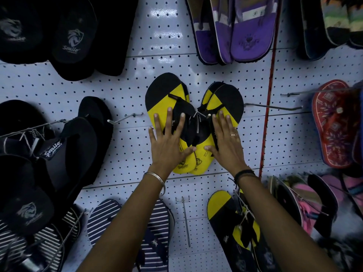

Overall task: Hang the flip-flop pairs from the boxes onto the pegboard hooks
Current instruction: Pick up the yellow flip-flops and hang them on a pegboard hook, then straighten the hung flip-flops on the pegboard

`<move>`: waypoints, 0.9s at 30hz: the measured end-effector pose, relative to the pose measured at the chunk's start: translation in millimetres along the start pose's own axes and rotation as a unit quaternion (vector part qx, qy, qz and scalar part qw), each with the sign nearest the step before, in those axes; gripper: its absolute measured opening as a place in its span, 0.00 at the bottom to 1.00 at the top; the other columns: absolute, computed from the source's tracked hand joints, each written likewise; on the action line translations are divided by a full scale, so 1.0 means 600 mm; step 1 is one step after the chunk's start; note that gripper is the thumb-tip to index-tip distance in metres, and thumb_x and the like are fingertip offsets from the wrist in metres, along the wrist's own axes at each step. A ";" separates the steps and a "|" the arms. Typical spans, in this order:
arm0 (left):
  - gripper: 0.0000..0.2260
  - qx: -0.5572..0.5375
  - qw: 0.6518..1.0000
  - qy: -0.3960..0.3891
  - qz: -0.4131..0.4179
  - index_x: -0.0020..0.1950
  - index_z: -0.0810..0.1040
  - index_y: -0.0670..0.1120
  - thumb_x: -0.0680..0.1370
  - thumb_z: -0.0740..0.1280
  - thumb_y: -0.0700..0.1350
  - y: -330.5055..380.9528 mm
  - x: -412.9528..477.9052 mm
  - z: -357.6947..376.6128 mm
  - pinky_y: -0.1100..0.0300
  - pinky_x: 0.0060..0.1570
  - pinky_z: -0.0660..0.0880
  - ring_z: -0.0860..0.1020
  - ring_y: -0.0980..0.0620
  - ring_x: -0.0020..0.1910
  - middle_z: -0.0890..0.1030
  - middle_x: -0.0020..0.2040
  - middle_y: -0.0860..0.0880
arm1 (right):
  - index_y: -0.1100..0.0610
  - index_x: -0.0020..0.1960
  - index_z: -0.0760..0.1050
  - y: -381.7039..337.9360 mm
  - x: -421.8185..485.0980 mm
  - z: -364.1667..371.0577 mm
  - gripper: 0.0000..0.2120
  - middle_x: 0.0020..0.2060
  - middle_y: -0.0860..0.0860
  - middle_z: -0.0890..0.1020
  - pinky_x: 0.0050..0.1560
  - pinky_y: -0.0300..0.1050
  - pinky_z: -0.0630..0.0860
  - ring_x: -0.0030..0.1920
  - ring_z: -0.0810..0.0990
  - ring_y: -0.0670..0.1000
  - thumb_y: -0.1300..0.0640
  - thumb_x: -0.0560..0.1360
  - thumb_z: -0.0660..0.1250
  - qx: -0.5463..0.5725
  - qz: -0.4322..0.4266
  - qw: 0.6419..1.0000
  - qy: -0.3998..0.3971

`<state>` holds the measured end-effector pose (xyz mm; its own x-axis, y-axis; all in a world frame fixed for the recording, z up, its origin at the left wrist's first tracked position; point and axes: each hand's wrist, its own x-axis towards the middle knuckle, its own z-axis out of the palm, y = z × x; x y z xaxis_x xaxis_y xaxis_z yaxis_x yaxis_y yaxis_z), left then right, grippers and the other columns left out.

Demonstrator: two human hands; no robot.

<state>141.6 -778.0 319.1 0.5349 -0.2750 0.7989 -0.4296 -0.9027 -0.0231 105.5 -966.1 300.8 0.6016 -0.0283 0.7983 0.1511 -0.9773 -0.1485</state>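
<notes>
"Smile" reads on the black flip-flop (73,43) and yellow flip-flop (183,164).

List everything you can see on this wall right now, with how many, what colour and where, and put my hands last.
pegboard: one, white, fills the background.
yellow and black flip-flops: several tied together, centre, hung on a hook under both hands.
second yellow and black pair: lower right of centre.
black flip-flops: several, upper left and left side.
striped flip-flops: navy and white, bottom left and bottom centre.
purple flip-flops: several, top right of centre.
red patterned flip-flop: right edge.
pink and black flip-flops: lower right.
bare hooks: metal; one bottom centre, more to the left and right of the centre.
red vertical strip: one, right of centre.
left hand: open, flat on the left sandal.
right hand: open, flat on the right sandal.
</notes>
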 end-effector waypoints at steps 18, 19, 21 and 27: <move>0.39 -0.021 0.999 -0.017 0.034 0.76 0.55 0.54 0.70 0.55 0.71 0.004 -0.098 -0.067 0.36 0.65 0.65 0.55 0.38 0.76 0.54 0.78 0.43 | 0.53 0.77 0.50 -0.077 -0.092 -0.056 0.31 0.79 0.54 0.52 0.74 0.64 0.56 0.78 0.48 0.57 0.57 0.78 0.59 -0.005 0.016 1.000 0.000; 0.37 -0.034 0.999 -0.013 0.038 0.76 0.56 0.53 0.72 0.57 0.69 0.000 -0.110 -0.083 0.37 0.66 0.66 0.55 0.39 0.77 0.54 0.79 0.44 | 0.53 0.77 0.51 -0.092 -0.102 -0.062 0.29 0.79 0.53 0.52 0.74 0.63 0.55 0.78 0.47 0.56 0.56 0.79 0.57 0.007 0.012 1.000 0.015; 0.32 -0.061 0.997 0.010 0.051 0.75 0.59 0.51 0.75 0.59 0.64 -0.017 -0.140 -0.120 0.41 0.65 0.68 0.57 0.41 0.76 0.57 0.78 0.44 | 0.54 0.76 0.54 -0.136 -0.120 -0.071 0.25 0.78 0.54 0.55 0.75 0.62 0.55 0.78 0.50 0.54 0.55 0.81 0.53 0.044 -0.013 0.998 0.049; 0.14 -0.094 0.981 0.158 0.055 0.59 0.72 0.45 0.76 0.64 0.50 -0.169 -0.272 -0.220 0.48 0.54 0.73 0.75 0.42 0.59 0.78 0.60 0.42 | 0.59 0.70 0.65 -0.363 -0.146 -0.057 0.20 0.71 0.58 0.70 0.68 0.54 0.65 0.72 0.63 0.53 0.56 0.79 0.58 0.153 -0.144 0.974 0.084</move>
<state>2.1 -597.7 270.4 0.2378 -0.2235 0.9453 -0.6145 -0.7883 -0.0318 -7.0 -757.8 283.0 0.3668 0.1788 0.9129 0.5362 -0.8426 -0.0504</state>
